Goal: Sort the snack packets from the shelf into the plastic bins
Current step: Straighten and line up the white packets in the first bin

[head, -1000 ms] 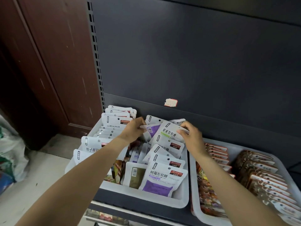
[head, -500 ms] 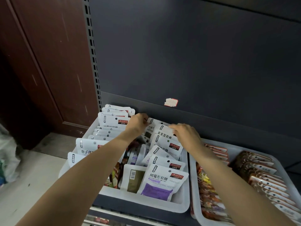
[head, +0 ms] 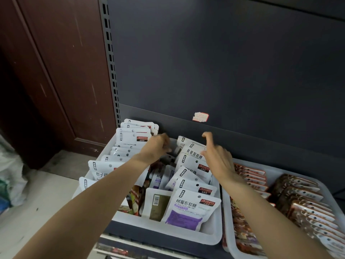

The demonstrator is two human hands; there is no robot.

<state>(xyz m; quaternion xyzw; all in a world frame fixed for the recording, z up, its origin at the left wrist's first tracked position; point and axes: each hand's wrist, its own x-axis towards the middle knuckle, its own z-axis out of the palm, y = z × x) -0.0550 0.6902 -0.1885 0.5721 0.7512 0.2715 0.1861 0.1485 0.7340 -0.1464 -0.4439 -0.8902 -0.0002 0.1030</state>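
Note:
A white plastic bin (head: 168,230) on the shelf holds white snack packets in rows: a left row (head: 132,136) standing upright and a right row (head: 194,163) with a purple-printed packet (head: 188,210) at the front. My left hand (head: 156,146) is at the back of the bin between the two rows, fingers curled; whether it holds anything is hidden. My right hand (head: 214,156) hovers over the rearmost packets of the right row, fingers loosely bent and index finger raised, holding nothing.
A second white bin (head: 229,240) to the right holds orange packets (head: 250,176) and brown packets (head: 302,199). The dark shelf back panel (head: 224,71) carries a torn sticker (head: 200,116). At left are a brown wooden door (head: 56,71) and a sack (head: 9,174) on the floor.
Both hands moved toward the back of the bin. My right hand lifted off the packet it pressed, and my left hand no longer visibly pinches the purple packet's top.

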